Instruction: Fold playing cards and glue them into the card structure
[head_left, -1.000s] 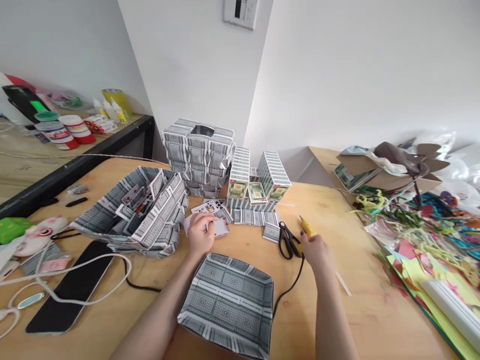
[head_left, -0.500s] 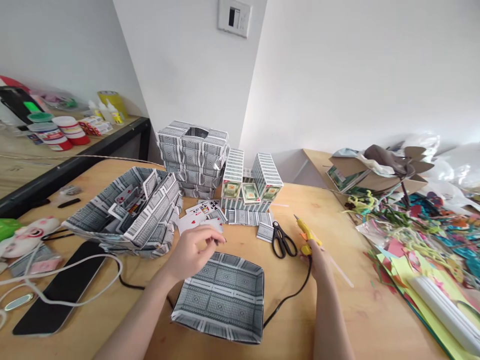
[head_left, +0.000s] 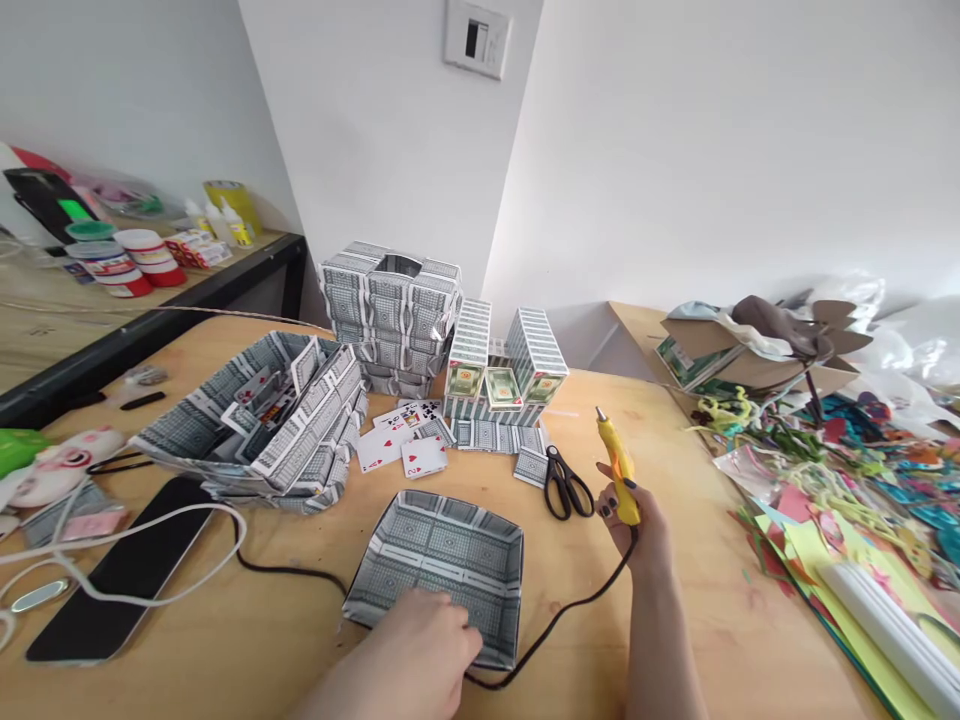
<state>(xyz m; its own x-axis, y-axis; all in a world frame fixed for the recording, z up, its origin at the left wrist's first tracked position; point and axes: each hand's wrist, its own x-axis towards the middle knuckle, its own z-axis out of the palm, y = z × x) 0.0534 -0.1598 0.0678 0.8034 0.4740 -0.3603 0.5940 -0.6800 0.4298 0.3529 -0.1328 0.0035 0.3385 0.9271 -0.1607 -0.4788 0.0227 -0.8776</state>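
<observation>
My right hand [head_left: 631, 515] grips a yellow hot glue gun [head_left: 618, 465], its nozzle pointing up and away, with a black cord trailing below. My left hand [head_left: 431, 640] is curled over the near wall of a shallow tray [head_left: 457, 545] made of grey-backed playing cards. Its fingers are closed at that wall, with the tips hidden from me. Black-handled scissors [head_left: 568, 485] lie left of the glue gun. Loose playing cards [head_left: 384, 445] rest face up beyond the tray.
A larger card basket [head_left: 176, 430] holding cards stands at left, near a black phone [head_left: 124, 575] and white cable. Behind are a tall card box [head_left: 390, 325] and stacked card packs [head_left: 536, 350]. Coloured paper [head_left: 832, 560] and craft scraps cover the right side.
My left hand has come down toward me to the tray's near wall, and the tray has shifted slightly away. My right hand has turned the glue gun more upright.
</observation>
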